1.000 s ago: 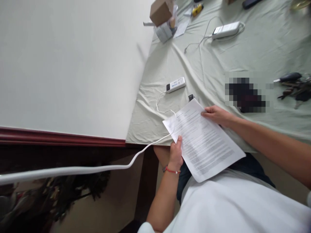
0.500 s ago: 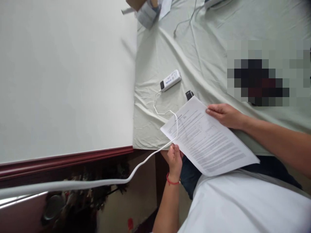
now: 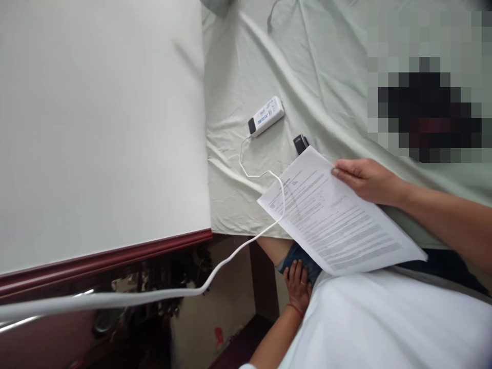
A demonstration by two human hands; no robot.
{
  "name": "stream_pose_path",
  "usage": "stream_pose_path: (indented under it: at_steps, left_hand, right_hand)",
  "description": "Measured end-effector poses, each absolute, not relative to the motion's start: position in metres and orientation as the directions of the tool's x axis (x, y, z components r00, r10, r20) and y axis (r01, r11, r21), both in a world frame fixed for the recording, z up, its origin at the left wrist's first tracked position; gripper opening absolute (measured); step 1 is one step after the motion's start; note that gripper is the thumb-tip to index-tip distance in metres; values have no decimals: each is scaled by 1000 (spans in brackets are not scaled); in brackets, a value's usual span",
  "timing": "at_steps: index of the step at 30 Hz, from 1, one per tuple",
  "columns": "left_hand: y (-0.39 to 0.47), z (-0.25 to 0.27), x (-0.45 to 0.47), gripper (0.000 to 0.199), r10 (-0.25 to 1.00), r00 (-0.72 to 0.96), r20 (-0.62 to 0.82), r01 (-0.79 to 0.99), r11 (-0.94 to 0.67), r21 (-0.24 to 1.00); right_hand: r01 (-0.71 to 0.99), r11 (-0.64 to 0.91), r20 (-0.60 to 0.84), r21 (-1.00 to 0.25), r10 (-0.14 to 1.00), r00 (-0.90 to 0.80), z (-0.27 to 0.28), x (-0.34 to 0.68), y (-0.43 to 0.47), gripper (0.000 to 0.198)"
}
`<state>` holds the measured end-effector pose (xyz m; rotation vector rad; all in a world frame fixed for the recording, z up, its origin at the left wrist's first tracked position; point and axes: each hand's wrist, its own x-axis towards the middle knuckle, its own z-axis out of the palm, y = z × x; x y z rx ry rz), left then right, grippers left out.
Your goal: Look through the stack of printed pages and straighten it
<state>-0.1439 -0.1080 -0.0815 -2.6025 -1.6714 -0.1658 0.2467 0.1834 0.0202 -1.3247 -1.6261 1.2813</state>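
A printed sheet of paper [image 3: 338, 220] is tilted over the front edge of the cloth-covered bed or table. My right hand [image 3: 365, 177] pinches its right edge between thumb and fingers. Below the sheet, my left hand [image 3: 298, 284] lies on my thigh in dark blue shorts [image 3: 311, 266], fingers stretched out, a ring on one finger and a red string at the wrist. A white cable [image 3: 230, 251] runs from the lower left, across the sheet's left corner, to a white power bank [image 3: 267, 117]. Just behind the sheet's top corner sits a small black object [image 3: 300, 144], partly covered.
Pale green wrinkled cloth [image 3: 238, 82] covers the surface. At left stands a large white panel [image 3: 103, 123] with a dark red edge [image 3: 115, 256]. A grey cable end [image 3: 269, 23] lies at the top. A blurred-out dark patch [image 3: 430, 113] is at right.
My left hand has let go of the paper's lower left edge and dropped onto my thigh. My right hand still holds the sheet, and the view has shifted slightly.
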Motion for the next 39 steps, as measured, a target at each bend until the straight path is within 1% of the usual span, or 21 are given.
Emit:
stream_pose_path:
  at_steps: [3, 6, 11, 17, 19, 21, 23, 25, 29, 33, 37, 39]
  left_hand:
    - [-112, -94, -145, 39, 900, 391, 193, 917, -400, 6]
    - [-114, -96, -145, 39, 901, 371, 225, 925, -380, -7]
    - [-113, -94, -142, 42, 889, 371, 267, 926, -375, -39]
    - [-113, -95, -143, 43, 882, 387, 269, 921, -383, -70]
    - [-114, -95, -147, 43, 893, 393, 217, 919, -387, -73]
    - [-117, -95, -150, 43, 915, 385, 120, 923, -380, -64]
    - [-120, -96, -153, 44, 932, 360, 28, 933, -359, -37]
    - [-123, -97, -155, 44, 946, 325, -7, 946, -325, 12]
    - [-127, -99, -156, 42, 965, 258, -45, 963, -253, 92]
    - [-127, -99, -155, 40, 970, 231, -73, 964, -218, 154]
    - [-124, -97, -152, 41, 969, 244, -26, 962, -239, 135]
    - [-123, -95, -150, 40, 972, 232, -35, 964, -226, 139]
  right_hand:
    - [413, 13, -84, -911, 973, -216, 25, 245, 181, 33]
    - [465, 26, -79, -885, 976, -204, 26, 244, 180, 32]
    - [490, 27, -84, -872, 976, -203, 28, 243, 181, 33]
    - [490, 15, -101, -872, 972, -210, 33, 243, 181, 31]
    - [479, 15, -97, -878, 973, -208, 32, 244, 181, 32]
    - [464, 23, -85, -885, 974, -210, 30, 244, 181, 33]
    - [456, 33, -74, -889, 974, -215, 28, 245, 181, 35]
    - [458, 38, -72, -888, 973, -219, 27, 245, 181, 37]
    - [459, 44, -65, -887, 974, -218, 26, 245, 181, 38]
    - [462, 36, -77, -886, 972, -223, 26, 244, 181, 36]
    - [475, 36, -81, -879, 971, -224, 28, 244, 181, 34]
    - [474, 51, -66, -879, 972, -226, 28, 244, 181, 35]
